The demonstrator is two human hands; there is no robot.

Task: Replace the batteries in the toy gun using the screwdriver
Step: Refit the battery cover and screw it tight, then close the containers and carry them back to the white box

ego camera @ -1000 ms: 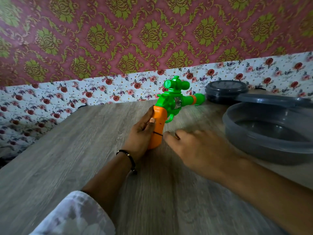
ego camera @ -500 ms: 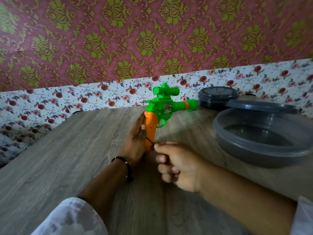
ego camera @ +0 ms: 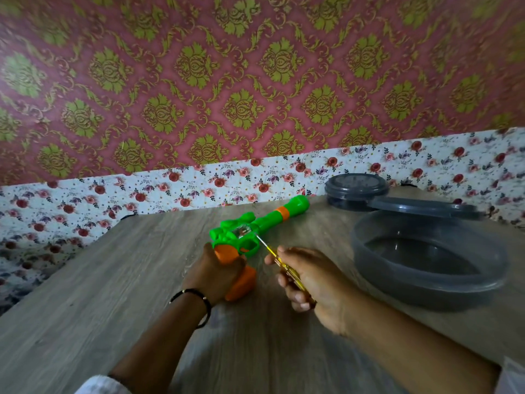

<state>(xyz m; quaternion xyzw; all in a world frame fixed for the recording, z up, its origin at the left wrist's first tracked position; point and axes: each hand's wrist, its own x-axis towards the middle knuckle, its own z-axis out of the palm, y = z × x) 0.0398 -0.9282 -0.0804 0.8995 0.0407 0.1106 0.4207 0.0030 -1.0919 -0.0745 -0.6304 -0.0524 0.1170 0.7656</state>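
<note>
At centre frame, the right hand (ego camera: 315,282) has its fingers curled round a yellow screwdriver (ego camera: 287,268), hiding most of the handle. The left hand (ego camera: 211,275) grips the gun (ego camera: 255,226) by its orange grip, covering it, on the surface (ego camera: 85,280). The screwdriver tip meets the green body. A grey bowl (ego camera: 426,268) sits right.

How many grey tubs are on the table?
2. A big open grey tub sits right of the hands; a smaller lidded tub stands behind it by the wall. Others may be out of view.
</note>
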